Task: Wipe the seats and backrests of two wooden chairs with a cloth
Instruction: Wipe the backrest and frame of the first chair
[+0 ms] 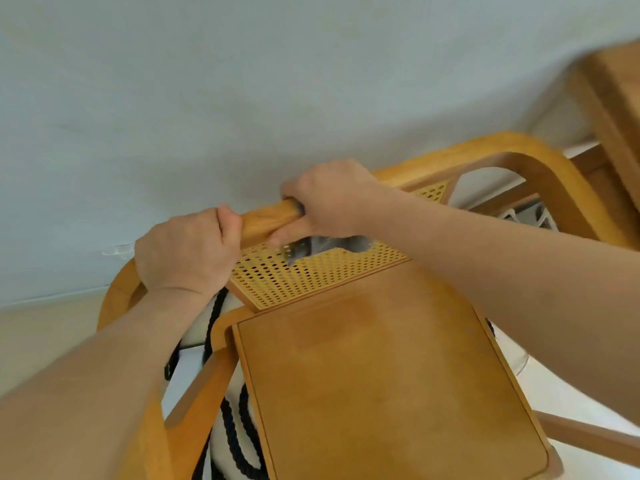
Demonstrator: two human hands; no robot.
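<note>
Bare left hand (183, 251), bare right hand (325, 199), bare forearms (502, 268).

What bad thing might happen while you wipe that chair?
1. The grey cloth under the right hand hangs against the holey back panel, so it may snag there.
2. The left hand also holds the top rail; pulling hard might tip the chair.
</note>
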